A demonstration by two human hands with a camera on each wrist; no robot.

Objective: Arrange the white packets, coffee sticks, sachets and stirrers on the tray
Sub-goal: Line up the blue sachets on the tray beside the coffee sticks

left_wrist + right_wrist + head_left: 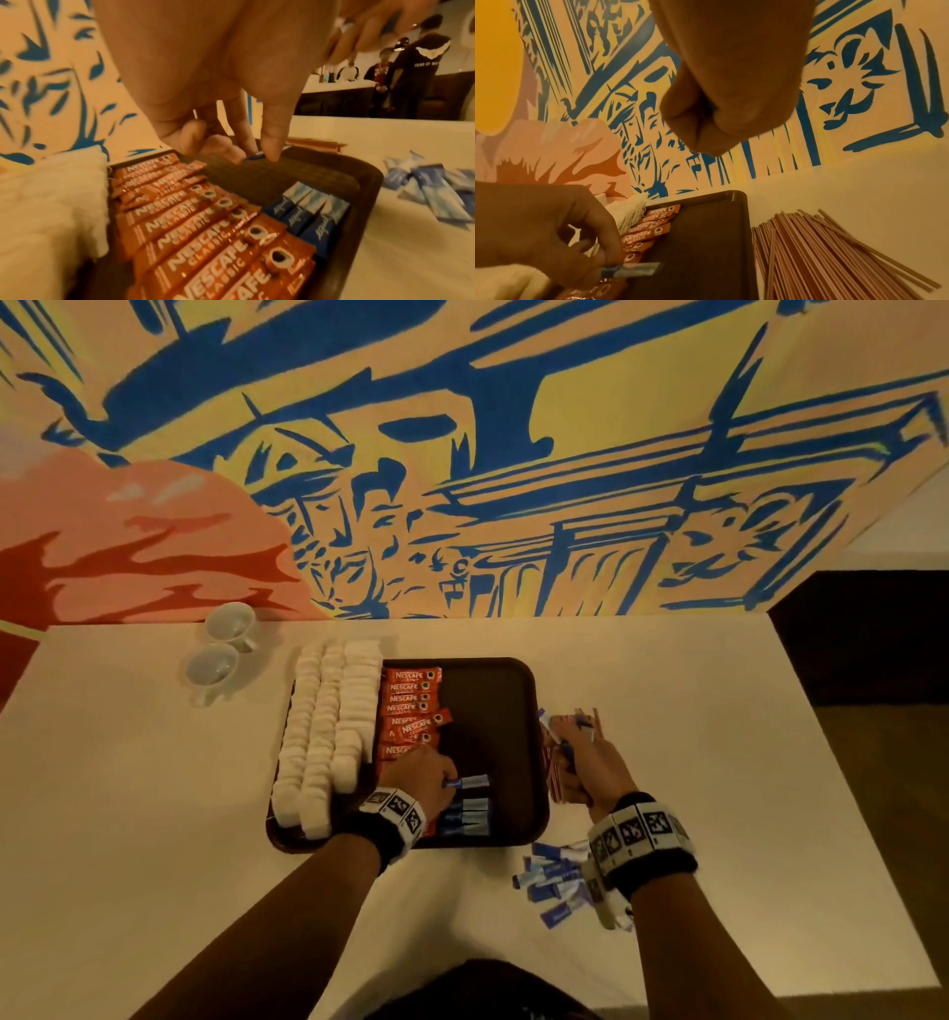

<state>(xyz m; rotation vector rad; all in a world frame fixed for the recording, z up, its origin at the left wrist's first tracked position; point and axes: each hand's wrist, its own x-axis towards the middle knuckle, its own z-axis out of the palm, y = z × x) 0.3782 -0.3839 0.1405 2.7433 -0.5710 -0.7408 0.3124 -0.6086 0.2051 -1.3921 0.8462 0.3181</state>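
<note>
Left hand (205,81) pinches blue sachet (253,158) (over the tray (365,182)).

The left hand (422,780) hides the red coffee sticks' (411,706) six-o'clock end; the right hand's (590,765) fingers are hidden from the right wrist view.

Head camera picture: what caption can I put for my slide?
Left hand places a blue sachet on the tray.

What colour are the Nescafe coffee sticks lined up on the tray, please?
The coffee sticks are red-orange with white lettering, clearest in the left wrist view.
</note>
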